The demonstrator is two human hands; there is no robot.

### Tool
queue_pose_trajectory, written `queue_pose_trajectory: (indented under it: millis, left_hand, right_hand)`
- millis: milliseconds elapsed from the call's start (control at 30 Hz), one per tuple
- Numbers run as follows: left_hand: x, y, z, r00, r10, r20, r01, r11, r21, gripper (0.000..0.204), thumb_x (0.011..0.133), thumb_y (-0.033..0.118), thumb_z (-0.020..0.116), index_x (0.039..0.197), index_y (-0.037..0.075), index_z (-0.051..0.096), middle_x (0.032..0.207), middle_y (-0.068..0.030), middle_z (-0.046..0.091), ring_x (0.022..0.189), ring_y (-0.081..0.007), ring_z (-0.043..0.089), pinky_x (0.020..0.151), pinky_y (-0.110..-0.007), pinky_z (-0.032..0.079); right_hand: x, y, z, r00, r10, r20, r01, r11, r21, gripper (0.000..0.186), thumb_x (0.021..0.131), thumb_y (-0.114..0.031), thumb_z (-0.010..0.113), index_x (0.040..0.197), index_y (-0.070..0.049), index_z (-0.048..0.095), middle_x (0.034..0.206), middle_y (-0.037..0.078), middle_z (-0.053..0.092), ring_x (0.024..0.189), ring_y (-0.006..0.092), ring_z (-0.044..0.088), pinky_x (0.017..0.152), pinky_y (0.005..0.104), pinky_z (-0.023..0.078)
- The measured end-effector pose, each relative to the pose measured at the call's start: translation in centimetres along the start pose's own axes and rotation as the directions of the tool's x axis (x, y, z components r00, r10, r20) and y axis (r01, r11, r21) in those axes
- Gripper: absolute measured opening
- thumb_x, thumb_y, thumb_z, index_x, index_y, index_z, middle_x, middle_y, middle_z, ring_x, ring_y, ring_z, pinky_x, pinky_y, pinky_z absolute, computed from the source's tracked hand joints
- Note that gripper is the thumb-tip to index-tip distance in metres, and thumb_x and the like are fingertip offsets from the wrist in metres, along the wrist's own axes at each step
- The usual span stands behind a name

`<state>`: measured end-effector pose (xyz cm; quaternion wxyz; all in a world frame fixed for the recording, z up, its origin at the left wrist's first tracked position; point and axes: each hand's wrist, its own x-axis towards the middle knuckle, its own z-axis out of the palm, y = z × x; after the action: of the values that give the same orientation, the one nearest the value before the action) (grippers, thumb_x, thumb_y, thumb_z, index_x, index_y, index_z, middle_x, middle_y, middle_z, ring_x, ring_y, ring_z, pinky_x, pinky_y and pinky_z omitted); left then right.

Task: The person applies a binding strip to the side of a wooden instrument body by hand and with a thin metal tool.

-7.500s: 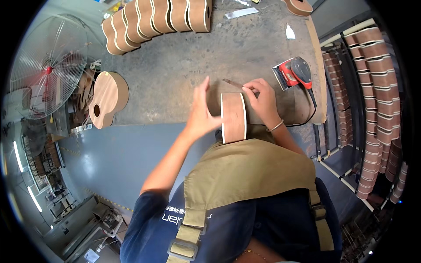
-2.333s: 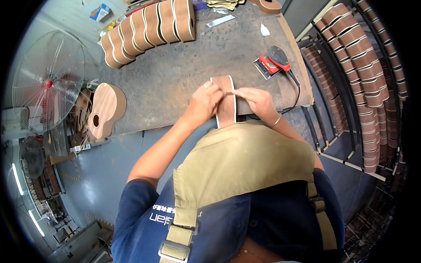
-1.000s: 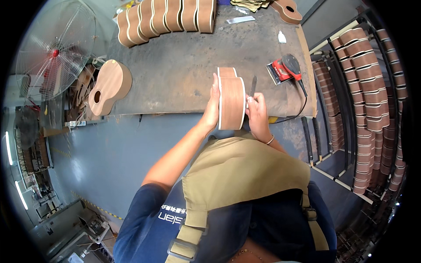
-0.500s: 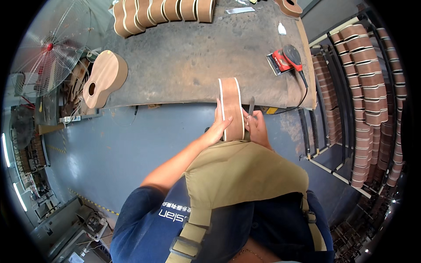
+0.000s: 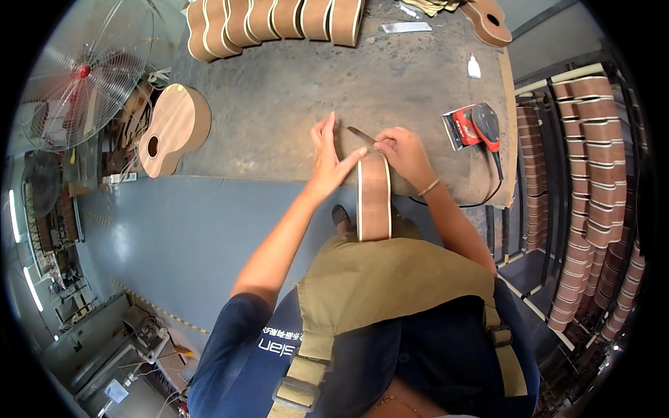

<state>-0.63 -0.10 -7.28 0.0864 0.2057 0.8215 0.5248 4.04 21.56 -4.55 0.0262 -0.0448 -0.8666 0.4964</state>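
Note:
A brown wooden ukulele body (image 5: 374, 198) with pale edging stands on edge in front of me, its curved side facing up. Its near end meets my apron, and its far end reaches over the table's front edge. My left hand (image 5: 327, 160) is by the far end with fingers stretched out and parted, the thumb reaching to the body's edge. Between the fingers of my right hand (image 5: 405, 155) is a thin, flat, dark metal blade (image 5: 361, 135) that points left, just beyond the body's far end. Whether the blade touches the wood, I cannot tell.
On the worktable (image 5: 279, 104) lie a red and black power sander (image 5: 474, 127) with its cord, a small white bottle (image 5: 474, 67) and a flat metal strip (image 5: 407, 28). Ukulele bodies (image 5: 275, 19) line the back; another body (image 5: 171, 129) sits left. Racks (image 5: 592, 174) stand right.
Both hands have moved forward from the body's flanks to its far end. My left hand has loosened its hold, and the blade in my right hand has swung from pointing away to pointing left.

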Motion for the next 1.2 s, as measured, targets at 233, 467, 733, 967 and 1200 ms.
queue_pose_trajectory:
  millis: [233,467,733,967,1200]
  left_hand:
    - [3.5,0.4,-3.4,0.912,-0.203,0.357,0.212,0.977,0.016,0.002,0.096,-0.004,0.071,0.096,-0.003,0.074,0.088,-0.0103,0.071,0.075,-0.0190,0.067,0.074,-0.034,0.055]
    - [2.3,4.3,-5.4,0.946,-0.079,0.314,0.063,0.996,0.062,0.009,0.095,-0.008,0.068,0.101,-0.005,0.074,0.095,-0.0138,0.074,0.079,-0.0204,0.070,0.074,-0.036,0.056]
    - [0.8,5.2,-4.9,0.970,0.069,0.235,-0.100,0.988,0.122,0.011,0.091,-0.004,0.071,0.098,0.002,0.077,0.084,-0.0139,0.070,0.079,-0.0333,0.069,0.070,-0.041,0.054]
    - [-3.1,4.6,-4.5,0.906,0.367,0.211,-0.419,0.849,0.322,0.014,0.090,-0.004,0.072,0.098,0.007,0.076,0.078,-0.0103,0.063,0.075,-0.0314,0.064,0.068,-0.042,0.052]
    - [-8.0,6.3,-5.6,0.920,0.105,0.379,-0.188,0.964,0.189,0.006,0.090,-0.001,0.072,0.094,0.003,0.075,0.081,-0.0135,0.067,0.074,-0.0366,0.066,0.067,-0.045,0.053]
  right_hand:
    - [3.9,1.9,0.6,0.919,0.058,0.391,-0.086,0.995,0.055,0.016,0.088,-0.014,0.076,0.094,0.000,0.078,0.081,0.019,0.074,0.074,0.0286,0.071,0.071,0.0365,0.055]
    - [1.2,-3.0,-2.0,0.966,0.020,0.258,-0.031,0.999,0.040,0.014,0.090,-0.013,0.075,0.096,-0.002,0.080,0.088,0.017,0.073,0.077,0.0250,0.069,0.072,0.0354,0.053]
    - [-1.5,-2.7,-1.3,0.938,-0.345,0.044,0.347,0.936,-0.051,0.019,0.086,-0.001,0.072,0.102,-0.006,0.081,0.089,0.011,0.070,0.077,0.0275,0.062,0.067,0.0395,0.051]
    - [-5.4,-2.7,-0.3,0.841,-0.540,-0.036,0.514,0.818,-0.259,0.028,0.082,0.002,0.070,0.104,-0.010,0.080,0.096,0.007,0.071,0.085,0.0309,0.064,0.076,0.0406,0.056]
    - [-10.5,-3.4,0.2,0.942,-0.291,0.168,0.292,0.956,0.015,0.018,0.083,-0.005,0.073,0.100,-0.007,0.077,0.097,0.014,0.072,0.088,0.0324,0.064,0.078,0.0429,0.055]
